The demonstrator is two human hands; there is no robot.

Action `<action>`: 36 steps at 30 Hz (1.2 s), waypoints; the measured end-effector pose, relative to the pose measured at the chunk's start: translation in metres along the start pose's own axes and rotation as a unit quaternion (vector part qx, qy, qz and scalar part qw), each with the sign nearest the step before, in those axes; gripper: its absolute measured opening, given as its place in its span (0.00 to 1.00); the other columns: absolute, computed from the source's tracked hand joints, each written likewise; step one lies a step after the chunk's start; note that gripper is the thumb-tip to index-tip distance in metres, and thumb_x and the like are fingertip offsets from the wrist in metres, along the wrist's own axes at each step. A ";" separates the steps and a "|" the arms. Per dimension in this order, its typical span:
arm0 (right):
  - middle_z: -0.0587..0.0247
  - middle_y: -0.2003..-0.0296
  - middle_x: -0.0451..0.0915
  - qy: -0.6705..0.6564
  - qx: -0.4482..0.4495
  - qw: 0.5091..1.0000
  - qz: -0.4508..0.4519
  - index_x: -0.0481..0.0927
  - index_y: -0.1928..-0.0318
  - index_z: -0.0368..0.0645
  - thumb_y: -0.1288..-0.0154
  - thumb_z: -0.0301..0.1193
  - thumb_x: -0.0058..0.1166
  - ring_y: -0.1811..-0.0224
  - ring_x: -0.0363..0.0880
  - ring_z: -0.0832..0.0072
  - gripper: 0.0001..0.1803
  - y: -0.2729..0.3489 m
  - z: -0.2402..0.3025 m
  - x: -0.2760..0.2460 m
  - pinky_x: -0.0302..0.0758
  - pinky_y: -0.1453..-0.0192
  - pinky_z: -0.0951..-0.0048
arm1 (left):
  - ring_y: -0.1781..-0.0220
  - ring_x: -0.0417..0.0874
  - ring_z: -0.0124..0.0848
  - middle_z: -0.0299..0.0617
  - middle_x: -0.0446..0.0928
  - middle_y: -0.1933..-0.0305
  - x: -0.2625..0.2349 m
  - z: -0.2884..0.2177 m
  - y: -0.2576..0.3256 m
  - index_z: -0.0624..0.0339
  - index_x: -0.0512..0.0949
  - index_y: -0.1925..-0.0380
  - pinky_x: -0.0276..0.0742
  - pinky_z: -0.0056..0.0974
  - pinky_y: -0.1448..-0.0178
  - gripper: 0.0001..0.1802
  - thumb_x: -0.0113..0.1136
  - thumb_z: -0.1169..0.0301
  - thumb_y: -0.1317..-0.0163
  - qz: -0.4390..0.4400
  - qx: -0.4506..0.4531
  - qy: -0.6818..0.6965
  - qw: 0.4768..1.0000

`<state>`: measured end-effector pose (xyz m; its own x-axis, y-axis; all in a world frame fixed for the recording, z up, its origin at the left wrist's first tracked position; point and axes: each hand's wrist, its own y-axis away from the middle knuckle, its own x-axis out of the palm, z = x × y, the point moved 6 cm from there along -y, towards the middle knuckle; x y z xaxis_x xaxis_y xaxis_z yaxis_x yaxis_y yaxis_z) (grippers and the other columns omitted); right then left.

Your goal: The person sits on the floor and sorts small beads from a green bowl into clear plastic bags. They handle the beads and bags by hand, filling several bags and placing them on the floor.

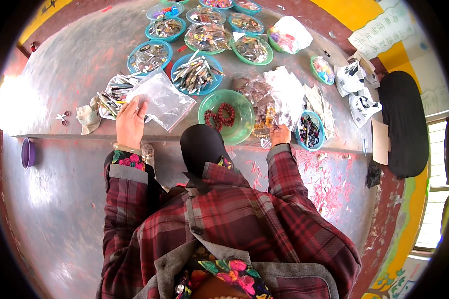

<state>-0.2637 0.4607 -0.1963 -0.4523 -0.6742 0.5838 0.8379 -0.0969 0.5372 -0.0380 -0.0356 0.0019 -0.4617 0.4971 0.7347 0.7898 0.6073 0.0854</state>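
My left hand (130, 122) pinches the edge of a clear plastic zip bag (165, 102), which lies over a pile of pens (115, 94). To its right stands a translucent green bowl (229, 133) with dark red bead strings (220, 116) in it. My right hand (281, 135) is just right of that bowl, at the near edge of a heap of brown and amber bead strings (264, 112). Its fingers are curled closed among the strands, and what they hold is too small to tell. A blue basket of dark small items (310, 130) sits right beside it.
Behind are a blue bowl of pens (197, 74) and several bowls of small goods, such as the blue one (149, 56). Scissors (62, 117) and a cloth (88, 118) lie left. White plastic bags (350, 78) stand right. A purple bucket (28, 153) is below the platform edge.
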 end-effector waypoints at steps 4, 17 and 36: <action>0.60 0.72 0.75 0.003 0.066 0.988 0.137 0.70 0.73 0.41 0.52 0.19 0.47 0.70 0.74 0.67 0.05 0.015 -0.019 0.018 0.72 0.64 0.66 | 0.59 0.78 0.29 0.41 0.77 0.63 -0.004 0.002 -0.002 0.67 0.74 0.68 0.75 0.35 0.49 0.03 0.53 0.78 0.42 0.001 -0.006 0.008 1.000; 0.59 0.69 0.76 0.334 0.102 0.922 0.166 0.68 0.61 0.40 0.45 0.23 0.48 0.70 0.76 0.70 0.09 0.037 -0.101 0.040 0.72 0.69 0.72 | 0.59 0.78 0.30 0.41 0.76 0.64 -0.008 0.004 -0.003 0.67 0.74 0.69 0.76 0.35 0.50 0.03 0.54 0.78 0.42 -0.009 -0.009 -0.007 1.000; 0.49 0.79 0.77 0.757 -0.279 0.550 0.216 0.79 0.75 0.39 0.44 0.36 0.45 0.79 0.77 0.62 0.15 0.014 -0.087 0.087 0.72 0.73 0.64 | 0.58 0.78 0.30 0.43 0.76 0.62 -0.004 0.006 0.002 0.68 0.73 0.65 0.77 0.35 0.52 0.06 0.53 0.77 0.42 -0.021 -0.024 -0.044 0.999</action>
<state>-0.2651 0.3374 -0.1910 0.2446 -0.5185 -0.8193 0.9217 0.3866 0.0305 -0.0371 -0.0327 -0.0056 -0.5273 0.5245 0.6685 0.7857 0.6004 0.1486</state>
